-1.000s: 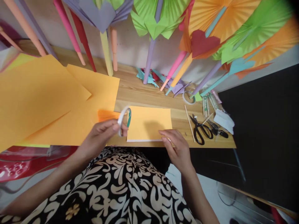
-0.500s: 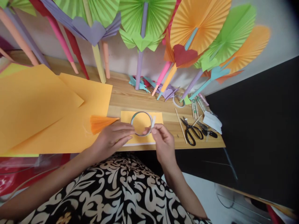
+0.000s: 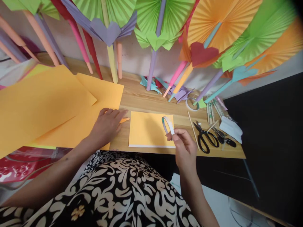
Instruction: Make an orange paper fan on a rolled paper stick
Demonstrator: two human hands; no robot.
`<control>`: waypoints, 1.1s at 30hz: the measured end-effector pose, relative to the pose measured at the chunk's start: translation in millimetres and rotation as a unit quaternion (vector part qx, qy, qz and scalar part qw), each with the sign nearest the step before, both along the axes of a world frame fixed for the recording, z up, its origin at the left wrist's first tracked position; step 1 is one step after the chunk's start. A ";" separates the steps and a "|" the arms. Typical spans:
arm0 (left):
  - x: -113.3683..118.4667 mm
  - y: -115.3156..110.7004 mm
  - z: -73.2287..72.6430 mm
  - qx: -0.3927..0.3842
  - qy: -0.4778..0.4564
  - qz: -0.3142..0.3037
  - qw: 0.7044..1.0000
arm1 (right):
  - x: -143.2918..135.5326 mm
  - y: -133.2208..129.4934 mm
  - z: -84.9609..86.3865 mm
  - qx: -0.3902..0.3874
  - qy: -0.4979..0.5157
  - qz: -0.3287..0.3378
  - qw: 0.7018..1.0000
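Note:
In my right hand point(image 3: 186, 148) is a roll of white double-sided tape point(image 3: 167, 123), pinched at its near edge between thumb and fingers. The roll is tilted up above the right end of a small yellow-orange paper point(image 3: 148, 130), which has a white strip along its near edge. My left hand point(image 3: 106, 126) lies palm down over a pleated orange paper piece point(image 3: 124, 120), fingers stretched out. Only the narrow tip of that piece shows, past the thumb and index finger; the hand hides the rest.
Large yellow-orange sheets point(image 3: 47, 104) cover the left of the table. Black-handled scissors point(image 3: 205, 138), a thin wooden stick point(image 3: 193, 129) and another tape roll point(image 3: 192, 104) lie at right. Pleated paper fans point(image 3: 165, 19) on paper sticks lean along the wall.
My left hand has left the tape roll and moved left onto the pleated orange piece. My right hand has carried the roll right and tilted it. The view has shifted a little.

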State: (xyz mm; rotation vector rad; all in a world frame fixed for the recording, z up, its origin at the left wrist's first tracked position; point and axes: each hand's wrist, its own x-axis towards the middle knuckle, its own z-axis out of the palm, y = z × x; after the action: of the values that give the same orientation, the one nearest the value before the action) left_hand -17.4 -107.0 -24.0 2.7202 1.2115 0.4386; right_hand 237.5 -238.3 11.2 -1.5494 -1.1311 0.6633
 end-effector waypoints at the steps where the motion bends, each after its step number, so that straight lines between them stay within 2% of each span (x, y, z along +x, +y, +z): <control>1: -0.3 0.4 -0.3 -0.003 -0.006 -0.001 1.000 | 0.0 0.2 -0.8 -0.006 0.003 0.006 1.000; 3: -2.5 3.0 2.8 -0.012 -0.030 -0.002 0.999 | 0.1 1.0 -2.0 -0.012 0.009 0.010 1.000; 7: -11.4 10.9 18.6 -0.021 -0.110 0.033 0.993 | 0.9 2.6 -4.6 -0.009 0.028 -0.006 1.000; 10: -15.6 12.0 23.6 -0.006 -0.099 0.032 0.995 | 1.6 3.5 -7.2 -0.012 0.039 -0.007 0.999; 16: -3.6 -3.4 3.6 0.012 0.019 -0.002 1.000 | 1.2 4.5 -9.7 -0.016 0.047 0.006 0.999; 19: 5.5 -4.4 -2.1 0.002 0.050 0.013 0.999 | 0.0 4.0 -9.1 -0.022 0.046 0.009 0.999; 22: 11.7 0.0 -1.7 -0.024 0.047 0.041 0.998 | -2.0 3.6 -8.1 -0.026 0.052 0.009 0.998; 27: 8.5 7.1 15.7 -0.056 -0.015 0.069 0.996 | -2.8 3.6 -8.6 -0.032 0.046 0.006 0.998; 30: -4.2 16.8 30.1 -0.005 0.004 0.081 0.997 | 1.9 2.2 -10.7 -0.025 0.040 0.008 0.999; 33: -17.2 32.9 31.2 0.037 0.046 0.081 0.995 | 8.6 1.2 -11.4 -0.025 0.014 0.004 1.000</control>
State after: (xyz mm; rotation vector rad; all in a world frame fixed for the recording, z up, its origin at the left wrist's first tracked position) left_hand -34.6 -74.1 7.2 2.7426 1.4745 0.3861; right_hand 246.2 -237.2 -0.2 -1.5736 -1.1064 0.7214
